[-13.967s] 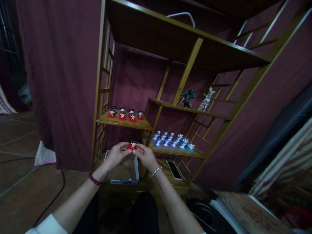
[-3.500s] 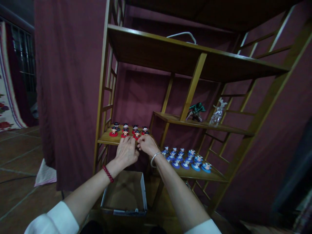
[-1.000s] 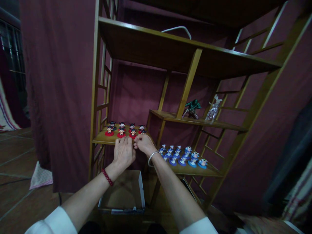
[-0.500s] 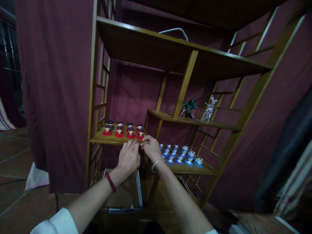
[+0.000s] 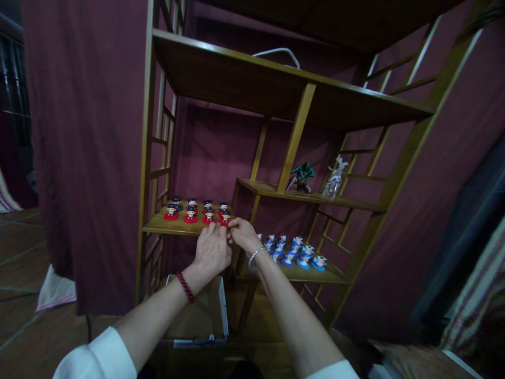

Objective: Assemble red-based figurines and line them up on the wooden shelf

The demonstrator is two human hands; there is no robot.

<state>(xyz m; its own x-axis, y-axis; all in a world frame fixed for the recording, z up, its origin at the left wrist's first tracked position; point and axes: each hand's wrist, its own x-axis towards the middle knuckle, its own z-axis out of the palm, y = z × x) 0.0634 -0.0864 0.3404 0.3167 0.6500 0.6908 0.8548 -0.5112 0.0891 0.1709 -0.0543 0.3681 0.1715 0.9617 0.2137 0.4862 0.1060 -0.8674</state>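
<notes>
Since both hands meet at the front edge of the shelf w/ the red-based figurines, the fingertips sit close enough to steady whichever small piece stands nearest. The left hand (image 5: 213, 251) is curled, knuckles up, fingers bunched just below the front-right figurine (image 5: 225, 217); the right hand (image 5: 243, 237) pinches thumb to forefinger right beside it. The two hands touch at the fingertips. Can't tell whether either actually grips anything, since the fingers hide the contact point and the light is dim. A red bead bracelet (image 5: 185, 287) circles the left wrist, a silver bangle (image 5: 254, 256) the right.

The red-based figurines (image 5: 197, 210) stand in 2 tidy rows on the left shelf (image 5: 165, 226), approx. 4 per row, so about 8, all facing outward, prob. for display. Lower and to the right, the blue-based figurines (image 5: 290, 251) are grouped the same way on their own shelf (image 5: 327, 271); roughly a dozen, too small to count exactly. So the colours are kept apart, one per shelf.

Above those, a green figure (image 5: 300, 176) and a clear-wrapped figure (image 5: 334, 178) stand side by side, 1 each. Below the hands an open cardboard box (image 5: 197, 316) sits on the floor, 1 only, within easy reach. A dark red curtain (image 5: 87, 158) hangs behind the wooden rack.
</notes>
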